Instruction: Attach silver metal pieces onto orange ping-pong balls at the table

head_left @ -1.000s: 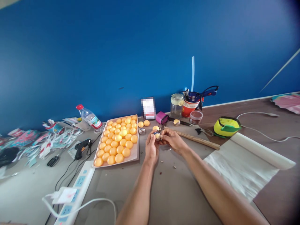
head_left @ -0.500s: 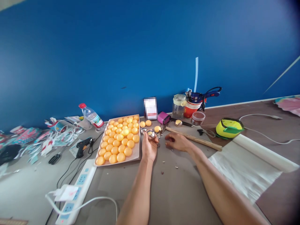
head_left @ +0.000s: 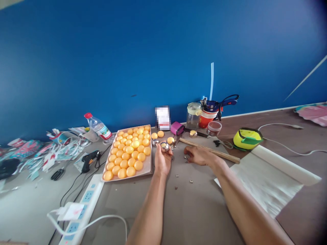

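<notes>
My left hand (head_left: 163,161) is closed around a ball (head_left: 165,146) whose visible surface is mostly shiny silver bits, with some orange showing. To its right my right hand (head_left: 199,156) hovers low over the table, fingers bent and their tips apart. Small silver pieces (head_left: 186,158) lie right by those fingertips; whether the fingers touch one is hard to tell. More loose silver bits (head_left: 191,181) and a dark reddish piece (head_left: 176,188) are scattered nearer me. Behind my left hand sits an orange ball (head_left: 170,140) with silver clutter beside it.
An open box (head_left: 151,163) of orange balls stands left of my left hand. A wooden stick (head_left: 212,150) lies behind my right hand, and a white sheet (head_left: 265,183) to its right. A glue gun (head_left: 89,160), bottle (head_left: 100,127) and power strip (head_left: 88,195) are left.
My right hand has shifted slightly right, uncovering silver pieces by its fingertips. My left hand keeps the silver-covered ball in place. The view has turned slightly.
</notes>
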`<control>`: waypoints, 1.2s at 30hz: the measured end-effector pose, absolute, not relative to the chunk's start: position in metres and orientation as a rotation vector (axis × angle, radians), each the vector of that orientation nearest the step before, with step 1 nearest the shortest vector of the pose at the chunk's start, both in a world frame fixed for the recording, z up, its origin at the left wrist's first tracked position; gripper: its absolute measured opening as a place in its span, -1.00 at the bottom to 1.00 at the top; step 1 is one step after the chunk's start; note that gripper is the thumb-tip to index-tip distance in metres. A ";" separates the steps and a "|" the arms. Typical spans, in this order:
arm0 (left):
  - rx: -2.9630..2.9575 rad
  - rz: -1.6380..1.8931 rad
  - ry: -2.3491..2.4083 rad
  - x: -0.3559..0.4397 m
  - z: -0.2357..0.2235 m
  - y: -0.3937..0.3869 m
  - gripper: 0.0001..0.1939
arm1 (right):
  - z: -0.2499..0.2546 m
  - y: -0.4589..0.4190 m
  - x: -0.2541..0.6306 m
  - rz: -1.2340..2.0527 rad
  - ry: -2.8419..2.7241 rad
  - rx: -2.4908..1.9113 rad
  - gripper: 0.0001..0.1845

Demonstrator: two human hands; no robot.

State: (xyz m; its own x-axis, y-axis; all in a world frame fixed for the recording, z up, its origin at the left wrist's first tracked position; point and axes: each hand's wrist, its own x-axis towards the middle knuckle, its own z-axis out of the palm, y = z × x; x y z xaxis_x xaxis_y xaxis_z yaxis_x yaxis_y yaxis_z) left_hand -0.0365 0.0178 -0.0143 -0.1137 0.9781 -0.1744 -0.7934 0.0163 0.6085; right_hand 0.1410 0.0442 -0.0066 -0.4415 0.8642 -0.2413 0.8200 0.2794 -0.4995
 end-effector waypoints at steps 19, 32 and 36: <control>0.346 1.534 0.700 -0.035 -0.012 0.018 -0.72 | -0.029 0.045 0.111 0.869 -2.020 -1.363 -0.87; 0.354 1.541 0.687 -0.032 -0.008 0.017 -0.68 | -0.029 0.044 0.097 1.013 -1.483 -1.194 -0.90; 0.387 1.530 0.694 -0.030 -0.007 0.016 -0.69 | -0.024 0.044 0.097 1.317 -1.171 -0.999 -0.74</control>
State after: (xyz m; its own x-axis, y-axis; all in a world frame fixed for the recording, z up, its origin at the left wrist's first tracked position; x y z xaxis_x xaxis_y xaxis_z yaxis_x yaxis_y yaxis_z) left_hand -0.0300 0.0161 -0.0071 -0.0942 0.9813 -0.1682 -0.7731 0.0344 0.6334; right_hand 0.0970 0.0442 -0.0242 -0.0898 0.9943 0.0574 -0.1734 0.0412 -0.9840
